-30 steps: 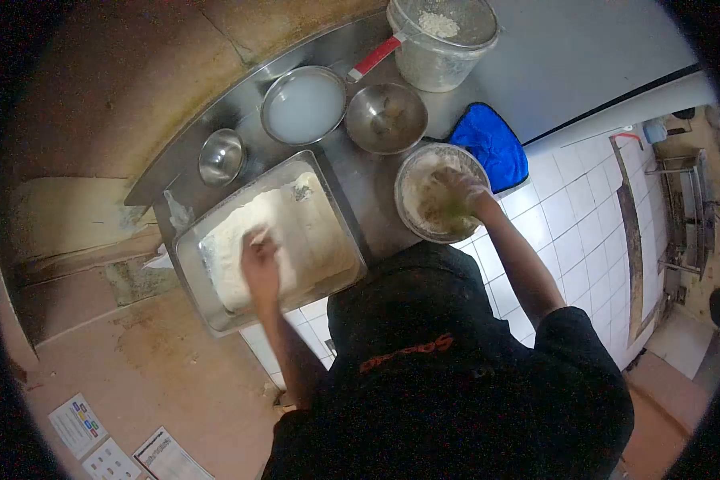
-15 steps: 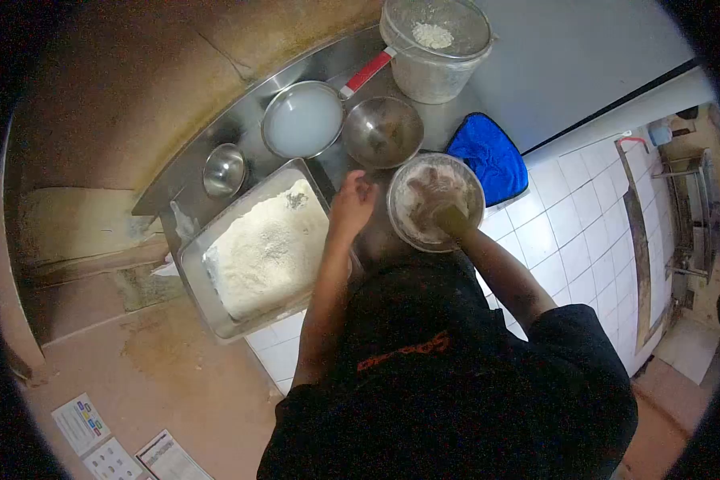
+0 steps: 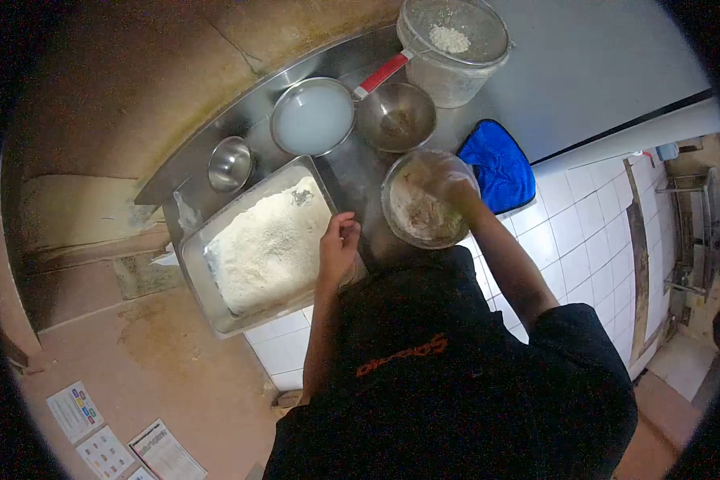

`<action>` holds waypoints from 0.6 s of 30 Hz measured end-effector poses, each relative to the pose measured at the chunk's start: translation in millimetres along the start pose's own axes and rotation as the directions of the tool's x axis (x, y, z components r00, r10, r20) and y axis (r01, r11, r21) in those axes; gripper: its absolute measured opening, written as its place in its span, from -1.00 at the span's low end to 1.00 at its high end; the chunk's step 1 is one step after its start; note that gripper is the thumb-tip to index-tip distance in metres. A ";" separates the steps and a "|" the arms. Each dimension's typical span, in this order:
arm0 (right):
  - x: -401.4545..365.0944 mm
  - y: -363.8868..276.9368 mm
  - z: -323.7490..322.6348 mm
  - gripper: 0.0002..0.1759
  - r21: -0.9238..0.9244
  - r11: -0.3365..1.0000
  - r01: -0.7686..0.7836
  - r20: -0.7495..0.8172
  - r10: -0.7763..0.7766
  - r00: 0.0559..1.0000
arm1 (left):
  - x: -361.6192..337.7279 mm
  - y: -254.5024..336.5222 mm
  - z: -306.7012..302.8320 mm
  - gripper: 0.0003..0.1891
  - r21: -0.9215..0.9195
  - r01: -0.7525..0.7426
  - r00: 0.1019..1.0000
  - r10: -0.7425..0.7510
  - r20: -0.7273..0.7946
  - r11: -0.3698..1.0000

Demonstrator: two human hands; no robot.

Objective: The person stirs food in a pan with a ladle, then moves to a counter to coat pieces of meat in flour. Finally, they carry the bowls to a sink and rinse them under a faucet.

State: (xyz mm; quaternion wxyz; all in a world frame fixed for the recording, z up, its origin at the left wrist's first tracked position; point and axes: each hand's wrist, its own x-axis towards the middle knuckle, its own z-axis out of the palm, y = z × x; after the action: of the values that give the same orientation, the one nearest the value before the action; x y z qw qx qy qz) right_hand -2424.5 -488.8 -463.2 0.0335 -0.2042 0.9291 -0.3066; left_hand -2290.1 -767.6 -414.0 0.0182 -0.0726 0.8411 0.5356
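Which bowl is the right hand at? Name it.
The powder-dusted bowl beside the blue cloth: the right hand is over or in it; the others have no hand there.

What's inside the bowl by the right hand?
A pale, powdery-looking mix with brownish patches. The blurred right hand covers part of the bowl, so what lies under it, or whether it holds anything, can't be seen.
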 end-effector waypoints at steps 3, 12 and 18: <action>19.8 31.4 126.6 -0.24 -0.230 0.972 0.047 -0.156 -0.084 0.984 | -3.4 9.7 -1.9 -0.73 -0.013 0.039 0.999 -0.039 0.032 0.999; 12.8 22.1 143.9 -0.09 -0.411 0.894 -0.178 0.210 0.283 0.936 | -6.2 14.6 -9.9 -0.67 -0.006 0.023 0.999 -0.023 0.047 1.000; 39.8 42.9 109.0 -0.11 0.066 0.998 -0.012 0.353 -0.012 0.936 | 11.8 -17.5 -8.2 -0.53 0.319 0.368 0.928 -0.364 -0.075 0.873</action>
State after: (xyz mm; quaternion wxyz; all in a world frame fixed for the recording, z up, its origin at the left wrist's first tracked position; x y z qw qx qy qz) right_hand -2455.8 -534.1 -574.0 0.2067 -0.2545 0.8971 -0.2960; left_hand -2298.9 -783.5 -427.5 0.1256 -0.2297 0.8894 0.3748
